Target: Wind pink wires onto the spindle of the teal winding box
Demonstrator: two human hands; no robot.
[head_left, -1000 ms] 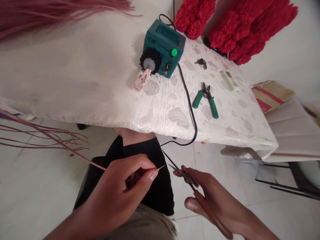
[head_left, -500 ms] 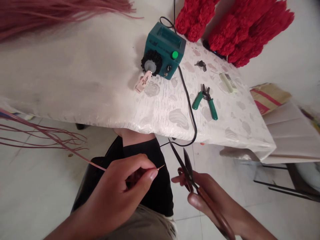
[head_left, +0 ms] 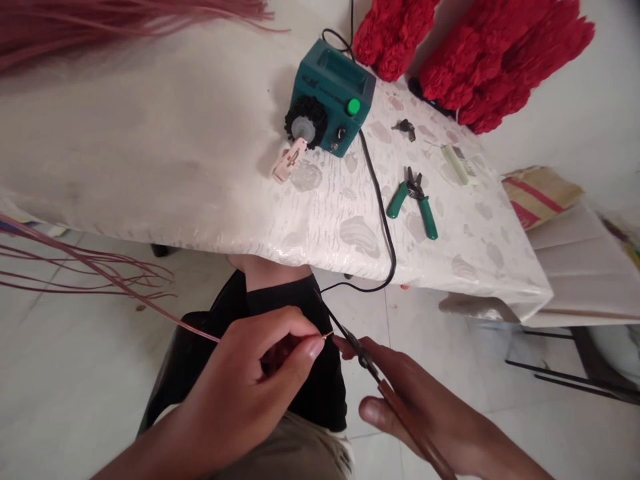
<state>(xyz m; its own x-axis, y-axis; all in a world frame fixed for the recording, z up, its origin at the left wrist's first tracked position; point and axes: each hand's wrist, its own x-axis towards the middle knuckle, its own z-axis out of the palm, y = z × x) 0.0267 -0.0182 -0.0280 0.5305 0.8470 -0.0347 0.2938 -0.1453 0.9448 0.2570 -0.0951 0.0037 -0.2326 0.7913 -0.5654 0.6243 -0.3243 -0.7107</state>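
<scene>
My left hand pinches the end of a thin pinkish wire between thumb and forefinger. A short, bare, coppery tip sticks out past the fingertips. The wire trails from behind the hand toward the left edge. In my right hand is a pair of scissors with brown handles. Their dark blades point up and left, and lie at or very near the coppery tip; whether they touch it I cannot tell. Part of the grip is hidden behind the handle.
On the table are a green machine with a pink clip, green-handled pliers, keys and a small pale device. Red flower bunches stand behind. More wires lie far left. A black cord hangs over the edge.
The scissors have moved left to the wire's tip, and their blades have come together. My left hand has shifted slightly right, still pinching the wire.
</scene>
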